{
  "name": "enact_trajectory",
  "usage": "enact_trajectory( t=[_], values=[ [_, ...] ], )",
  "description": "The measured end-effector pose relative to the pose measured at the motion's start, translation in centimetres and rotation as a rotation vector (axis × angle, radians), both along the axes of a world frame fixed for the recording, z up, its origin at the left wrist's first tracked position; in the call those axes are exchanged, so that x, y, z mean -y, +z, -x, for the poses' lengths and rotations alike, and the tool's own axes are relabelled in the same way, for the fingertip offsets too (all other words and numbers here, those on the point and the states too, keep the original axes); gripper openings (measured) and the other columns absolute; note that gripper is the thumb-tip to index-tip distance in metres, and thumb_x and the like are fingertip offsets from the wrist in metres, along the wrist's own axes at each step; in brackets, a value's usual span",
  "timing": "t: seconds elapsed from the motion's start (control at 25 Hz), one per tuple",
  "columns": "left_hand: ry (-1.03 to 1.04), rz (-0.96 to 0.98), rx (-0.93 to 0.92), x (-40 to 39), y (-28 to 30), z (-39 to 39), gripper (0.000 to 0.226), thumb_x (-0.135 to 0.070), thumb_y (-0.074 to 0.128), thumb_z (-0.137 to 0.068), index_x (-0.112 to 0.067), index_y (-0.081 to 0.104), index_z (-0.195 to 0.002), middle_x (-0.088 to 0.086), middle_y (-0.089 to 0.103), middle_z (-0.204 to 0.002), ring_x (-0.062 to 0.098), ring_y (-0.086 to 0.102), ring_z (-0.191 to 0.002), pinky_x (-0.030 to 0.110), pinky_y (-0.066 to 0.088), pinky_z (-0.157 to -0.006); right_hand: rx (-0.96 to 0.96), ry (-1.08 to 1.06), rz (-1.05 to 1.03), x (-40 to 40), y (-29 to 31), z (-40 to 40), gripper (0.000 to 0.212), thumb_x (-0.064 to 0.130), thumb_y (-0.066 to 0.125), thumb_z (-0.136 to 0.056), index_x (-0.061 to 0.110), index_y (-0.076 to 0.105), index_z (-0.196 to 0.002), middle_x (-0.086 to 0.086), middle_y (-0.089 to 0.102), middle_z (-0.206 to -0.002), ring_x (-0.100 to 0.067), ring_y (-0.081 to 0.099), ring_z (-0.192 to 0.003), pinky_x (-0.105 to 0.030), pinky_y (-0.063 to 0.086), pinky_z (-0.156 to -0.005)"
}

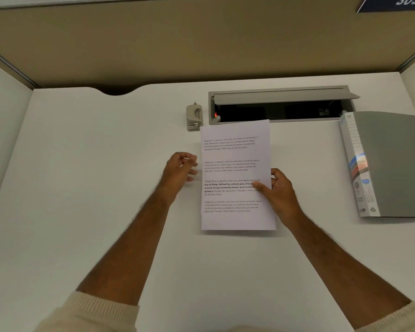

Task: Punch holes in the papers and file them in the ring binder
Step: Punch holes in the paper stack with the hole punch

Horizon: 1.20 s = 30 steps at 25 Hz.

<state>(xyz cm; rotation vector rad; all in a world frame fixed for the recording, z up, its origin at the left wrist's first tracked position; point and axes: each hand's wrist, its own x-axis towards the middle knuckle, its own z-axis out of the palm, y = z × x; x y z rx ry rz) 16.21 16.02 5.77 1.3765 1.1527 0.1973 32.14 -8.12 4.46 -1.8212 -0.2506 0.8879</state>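
The right hand (pixel 277 190) holds the printed paper (pixel 235 173) by its right edge, with the thumb on top of the page. The paper is in the middle of the white table (pixel 82 188). The left hand (pixel 180 170) is just beside the paper's left edge, with its fingers loosely curled and nothing in them. A small grey hole punch (pixel 194 116) sits just past the paper's top left corner. The grey ring binder (pixel 388 164) lies closed, far to the right.
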Motion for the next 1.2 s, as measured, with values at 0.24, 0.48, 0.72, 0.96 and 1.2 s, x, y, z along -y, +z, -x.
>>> enact_trajectory(
  t=[0.24, 0.48, 0.72, 0.96, 1.2],
  values=[
    [0.055, -0.158, -0.04, -6.1, 0.5, -4.7, 0.023, -0.026, 0.067, -0.096, -0.012, 0.06, -0.114, 0.003, 0.065, -0.104, 0.017, 0.067, -0.082, 0.035, 0.055, -0.071, 0.004, -0.011, 0.023, -0.4, -0.9, -1.6, 0.037, 0.025, 0.079, -0.086, 0.022, 0.056, -0.114, 0.005, 0.076, -0.106, -0.013, 0.076, -0.088, -0.037, 0.062, -0.077],
    [0.061, -0.259, -0.193, -9.9, 0.7, -10.1, 0.036, -0.032, 0.062, -0.1, -0.017, 0.054, -0.131, 0.006, 0.061, -0.131, 0.019, 0.061, -0.106, 0.023, 0.053, -0.076, -0.007, -0.032, 0.023, -0.6, -1.6, -2.6, 0.037, 0.024, 0.079, -0.086, 0.022, 0.056, -0.115, 0.003, 0.076, -0.108, -0.013, 0.076, -0.087, -0.032, 0.062, -0.073],
    [0.057, -0.29, -0.233, -10.9, -0.9, -12.3, 0.037, -0.027, 0.063, -0.1, -0.016, 0.055, -0.134, 0.007, 0.06, -0.135, 0.017, 0.061, -0.104, 0.023, 0.054, -0.085, -0.028, -0.041, 0.013, -0.9, -2.2, -3.4, 0.036, 0.021, 0.078, -0.086, 0.019, 0.055, -0.114, 0.001, 0.077, -0.106, -0.014, 0.076, -0.089, -0.034, 0.062, -0.075],
    [0.095, -0.268, -0.151, -10.8, -1.9, -12.0, 0.033, -0.02, 0.065, -0.098, -0.016, 0.061, -0.13, 0.007, 0.068, -0.128, 0.023, 0.07, -0.109, 0.026, 0.061, -0.086, -0.023, -0.033, 0.027, -1.1, -2.6, -3.6, 0.039, 0.024, 0.079, -0.086, 0.021, 0.054, -0.115, 0.001, 0.076, -0.109, -0.015, 0.076, -0.09, -0.037, 0.061, -0.078],
    [0.099, -0.243, -0.125, -9.8, -1.7, -10.2, 0.033, -0.02, 0.064, -0.098, -0.02, 0.063, -0.13, 0.004, 0.072, -0.12, 0.018, 0.072, -0.102, 0.02, 0.055, -0.071, 0.001, -0.027, 0.038, -0.5, -2.1, -3.3, 0.038, 0.026, 0.078, -0.086, 0.023, 0.053, -0.114, 0.003, 0.076, -0.11, -0.013, 0.076, -0.089, -0.04, 0.062, -0.079]
  ],
)
